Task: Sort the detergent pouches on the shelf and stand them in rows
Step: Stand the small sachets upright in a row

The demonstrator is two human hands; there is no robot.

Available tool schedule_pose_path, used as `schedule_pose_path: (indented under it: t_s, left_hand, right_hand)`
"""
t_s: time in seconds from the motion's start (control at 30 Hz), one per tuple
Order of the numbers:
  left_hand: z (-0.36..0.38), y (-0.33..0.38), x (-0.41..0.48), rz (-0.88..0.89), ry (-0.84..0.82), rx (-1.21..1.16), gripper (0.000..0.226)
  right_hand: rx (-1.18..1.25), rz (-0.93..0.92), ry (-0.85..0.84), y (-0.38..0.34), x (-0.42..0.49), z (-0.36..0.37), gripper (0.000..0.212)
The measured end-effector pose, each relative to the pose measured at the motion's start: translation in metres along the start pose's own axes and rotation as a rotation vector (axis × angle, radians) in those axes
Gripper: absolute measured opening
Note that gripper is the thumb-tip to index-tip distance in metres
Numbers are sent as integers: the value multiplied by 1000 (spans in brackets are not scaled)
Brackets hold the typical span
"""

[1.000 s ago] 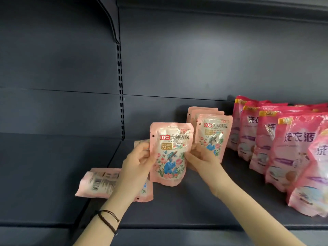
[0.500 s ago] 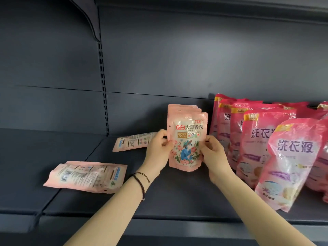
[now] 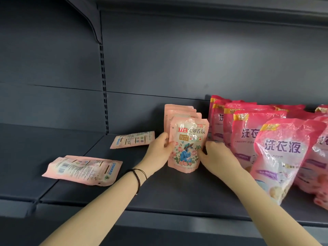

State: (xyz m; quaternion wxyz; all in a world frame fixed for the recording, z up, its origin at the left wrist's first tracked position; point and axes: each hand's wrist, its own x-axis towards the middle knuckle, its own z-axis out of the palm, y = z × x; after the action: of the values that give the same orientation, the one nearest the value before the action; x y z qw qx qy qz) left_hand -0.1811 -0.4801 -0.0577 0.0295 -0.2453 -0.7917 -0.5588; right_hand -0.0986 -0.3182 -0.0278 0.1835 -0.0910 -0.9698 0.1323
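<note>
A small light-pink floral pouch (image 3: 187, 144) stands upright on the dark shelf (image 3: 177, 196), at the front of a short row of like pouches (image 3: 177, 110). My left hand (image 3: 159, 150) grips its left edge and my right hand (image 3: 215, 154) grips its right edge. Two more small pouches lie flat, back side up: one (image 3: 83, 169) at the front left, one (image 3: 133, 139) further back by the rear wall.
Rows of larger deep-pink pouches (image 3: 282, 157) stand to the right, close to my right forearm. A slotted upright (image 3: 104, 89) divides the back panel, and a seam splits the shelf boards at the left. The shelf's front lip (image 3: 159, 217) runs below my arms.
Both hands carried the floral pouch back and to the right and stood it against the small row. The view shifted, so the shelf contents sit further right and nearer.
</note>
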Motion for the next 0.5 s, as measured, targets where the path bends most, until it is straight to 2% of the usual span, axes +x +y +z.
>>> schedule_pose_path:
  t_s: [0.07,0.17,0.3,0.4,0.5]
  left_hand:
    - [-12,-1,0,1,-40,134,18]
    - [-45,-1,-4,119,-92,560,34]
    - [-101,-2,-5,391,-56,1255,38]
    - [-137,-5,0,465,-139,1446,38]
    - [-167,-13,11,529,-165,1538,39]
  right_hand:
    - [-188,-13,-98,-6,-4,-13,35]
    - [-515,-191,-235,-23,-12,-27,36]
    - [-548,-421,-237,-59,-16,-36,34]
    - [-617,-604,-108,-91,-2,-26,37]
    - [-660,-733,-76,-122,24,-6,37]
